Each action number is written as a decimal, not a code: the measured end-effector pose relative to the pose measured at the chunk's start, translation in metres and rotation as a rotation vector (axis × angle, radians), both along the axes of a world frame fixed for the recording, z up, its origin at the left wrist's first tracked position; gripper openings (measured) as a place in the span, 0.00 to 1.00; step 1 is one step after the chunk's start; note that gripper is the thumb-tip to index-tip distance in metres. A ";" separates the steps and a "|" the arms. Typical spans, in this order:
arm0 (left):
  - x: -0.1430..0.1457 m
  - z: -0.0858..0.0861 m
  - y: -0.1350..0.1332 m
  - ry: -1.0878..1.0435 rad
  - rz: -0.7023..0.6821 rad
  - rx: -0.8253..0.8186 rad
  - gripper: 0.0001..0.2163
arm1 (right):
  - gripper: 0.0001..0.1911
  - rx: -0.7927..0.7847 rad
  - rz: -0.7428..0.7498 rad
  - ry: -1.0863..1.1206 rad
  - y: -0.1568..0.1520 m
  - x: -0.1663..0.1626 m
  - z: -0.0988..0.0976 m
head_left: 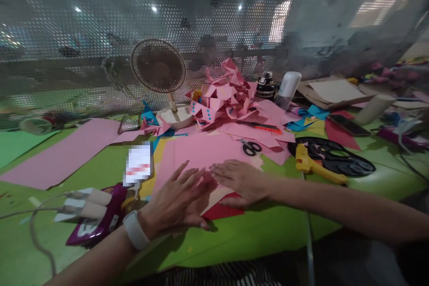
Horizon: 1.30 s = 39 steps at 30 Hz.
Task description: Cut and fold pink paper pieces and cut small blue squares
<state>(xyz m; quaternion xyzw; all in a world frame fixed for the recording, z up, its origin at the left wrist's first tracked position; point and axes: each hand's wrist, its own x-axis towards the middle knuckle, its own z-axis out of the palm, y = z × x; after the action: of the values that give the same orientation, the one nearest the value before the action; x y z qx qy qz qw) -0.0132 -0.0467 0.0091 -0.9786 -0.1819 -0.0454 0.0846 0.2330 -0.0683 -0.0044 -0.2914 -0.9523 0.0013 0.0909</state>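
Note:
My left hand point(177, 201) lies flat with its fingers stretched out on a pink sheet of paper point(201, 154) on the green table point(254, 237). A white watch band sits on that wrist. My right hand point(239, 181) also rests flat, fingers extended, pressing the same pink sheet beside the left fingertips. A red sheet point(223, 210) pokes out from under both hands. Neither hand holds anything.
Scissors point(251, 146) lie just beyond my right hand. A heap of folded pink paper pieces point(224, 96) and a small desk fan point(159, 71) stand behind. A yellow glue gun point(313, 165) is at right, a purple device point(100, 219) at left, a perforated metal screen point(83, 31) at the back.

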 end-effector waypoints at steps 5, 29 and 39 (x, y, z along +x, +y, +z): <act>-0.005 -0.005 0.000 0.061 0.050 -0.115 0.40 | 0.47 -0.120 -0.005 -0.061 -0.005 -0.002 -0.007; -0.056 0.011 -0.039 0.102 0.314 -0.289 0.38 | 0.41 -0.161 -0.263 -0.144 -0.024 0.063 -0.017; -0.052 0.038 -0.039 -0.127 0.522 -0.190 0.18 | 0.34 -0.022 -0.231 -0.038 -0.007 0.055 0.012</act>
<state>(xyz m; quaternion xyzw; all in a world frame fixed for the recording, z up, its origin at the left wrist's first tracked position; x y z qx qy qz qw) -0.0653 -0.0862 0.0469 -0.8974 -0.4361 -0.0658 -0.0103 0.2875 -0.0755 0.0076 -0.4001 -0.9139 -0.0041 0.0690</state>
